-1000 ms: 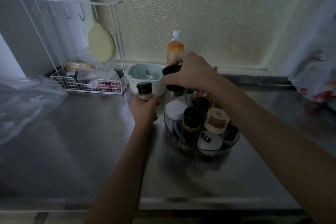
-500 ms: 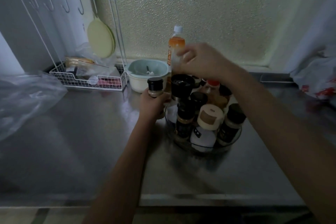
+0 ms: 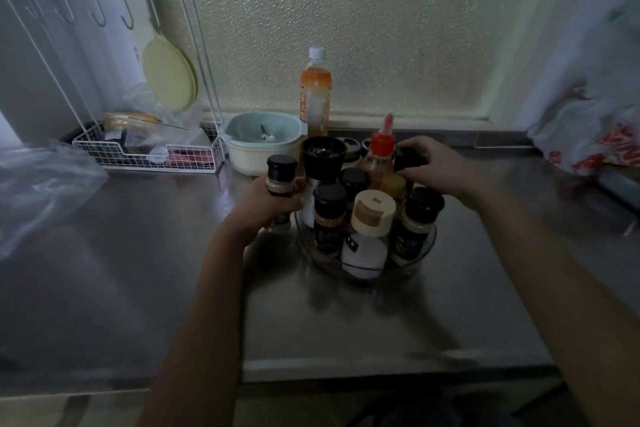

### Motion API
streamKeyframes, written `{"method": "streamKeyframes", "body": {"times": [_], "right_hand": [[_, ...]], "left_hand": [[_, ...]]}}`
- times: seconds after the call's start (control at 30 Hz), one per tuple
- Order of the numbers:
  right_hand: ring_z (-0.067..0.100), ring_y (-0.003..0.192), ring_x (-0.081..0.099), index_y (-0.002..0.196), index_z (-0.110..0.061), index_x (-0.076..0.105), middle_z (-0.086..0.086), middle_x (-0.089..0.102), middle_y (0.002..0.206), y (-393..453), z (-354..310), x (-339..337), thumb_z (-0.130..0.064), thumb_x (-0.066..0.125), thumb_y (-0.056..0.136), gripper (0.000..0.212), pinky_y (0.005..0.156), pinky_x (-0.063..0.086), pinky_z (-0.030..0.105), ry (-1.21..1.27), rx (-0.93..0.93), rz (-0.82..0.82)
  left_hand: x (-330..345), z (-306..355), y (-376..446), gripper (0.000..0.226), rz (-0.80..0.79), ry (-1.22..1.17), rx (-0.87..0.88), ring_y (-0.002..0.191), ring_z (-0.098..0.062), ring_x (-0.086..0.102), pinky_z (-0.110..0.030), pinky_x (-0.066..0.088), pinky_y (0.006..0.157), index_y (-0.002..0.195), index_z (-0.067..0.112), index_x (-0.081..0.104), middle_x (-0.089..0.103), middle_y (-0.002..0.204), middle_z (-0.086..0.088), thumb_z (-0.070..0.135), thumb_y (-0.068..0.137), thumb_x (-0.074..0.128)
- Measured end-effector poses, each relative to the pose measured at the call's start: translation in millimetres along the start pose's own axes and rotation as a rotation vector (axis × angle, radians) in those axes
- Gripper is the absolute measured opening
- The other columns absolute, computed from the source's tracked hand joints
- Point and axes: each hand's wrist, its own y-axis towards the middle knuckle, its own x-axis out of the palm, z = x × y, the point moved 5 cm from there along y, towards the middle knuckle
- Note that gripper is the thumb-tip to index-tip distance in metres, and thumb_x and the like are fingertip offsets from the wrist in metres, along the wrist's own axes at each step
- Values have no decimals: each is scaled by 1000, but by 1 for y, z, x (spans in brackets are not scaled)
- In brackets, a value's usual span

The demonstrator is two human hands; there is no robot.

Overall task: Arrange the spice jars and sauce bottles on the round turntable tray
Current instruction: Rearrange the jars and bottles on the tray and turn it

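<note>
A clear round turntable tray stands on the steel counter, packed with several jars and bottles. A white jar with a beige cap is at its front, and a red-capped sauce bottle at its back. A tall salt grinder with a black top stands at the tray's back left. My left hand grips a black-lidded spice jar just left of the tray. My right hand holds the black lid of a jar at the tray's back right.
A pale green bowl and an orange drink bottle stand behind the tray. A white wire rack sits at the back left, with a clear plastic bag beside it. Another bag lies at the far right.
My right hand let go of the black-topped grinder and moved right to the black-lidded jar at the tray's back right. My left hand carried its spice jar closer to the tray.
</note>
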Motion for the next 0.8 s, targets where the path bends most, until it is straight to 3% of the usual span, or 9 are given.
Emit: {"method": "streamKeyframes", "body": {"times": [0.07,0.13,0.27,0.43,0.57,0.67,0.73,0.8], "right_hand": [[18,107,54,124,-21,53,2,55,120,-2,0,-1,-24,70,82,45,80,47,31,28,-40,61],[21,109,56,121,-20,56,3,56,117,-4,-1,-3,-25,70,82,42,76,48,30,12,-63,70],[19,100,59,121,-27,55,5,52,125,-14,-1,-6,-27,68,84,40,61,48,25,3,-3,-90],[12,103,60,122,-35,52,-2,59,119,-28,-10,-3,-16,62,87,41,74,52,28,127,-53,-278],[13,101,66,127,-29,54,-3,67,115,-29,-25,-11,-27,64,87,41,95,50,36,198,-141,-216],[7,95,65,116,-31,57,-8,65,108,-29,-37,-7,-36,66,85,33,82,52,26,181,-206,-153],[4,91,60,112,-28,58,-10,62,101,-27,-45,-4,-34,66,85,30,73,48,21,78,-267,-63],[10,94,60,114,-21,59,-3,63,105,-26,-49,-1,-29,65,86,30,76,46,23,16,-305,-5]], "left_hand": [[3,3,-1,27,-33,56,53,69,-7,60,-22,50,66,75,19,65,68,66,9,-3,61,75],[7,6,-2,32,-9,103,81,59,7,58,-12,49,63,72,17,62,68,59,14,-13,67,71],[11,12,-3,36,95,150,128,49,11,53,-7,44,53,66,23,60,64,50,24,-12,70,70],[11,15,-5,34,121,170,150,54,14,54,-7,45,55,71,26,60,65,55,28,-6,71,73],[11,12,-6,31,150,165,101,50,12,54,-6,43,49,72,25,58,65,53,15,-2,73,73],[10,11,-5,30,168,232,78,63,2,52,-19,45,57,72,27,57,61,71,8,2,73,74],[11,14,-6,29,165,257,85,64,1,49,-14,45,55,73,26,57,59,72,7,2,74,73],[13,16,-7,30,159,263,106,65,5,47,-1,40,50,72,26,56,57,70,12,0,75,71]]}}
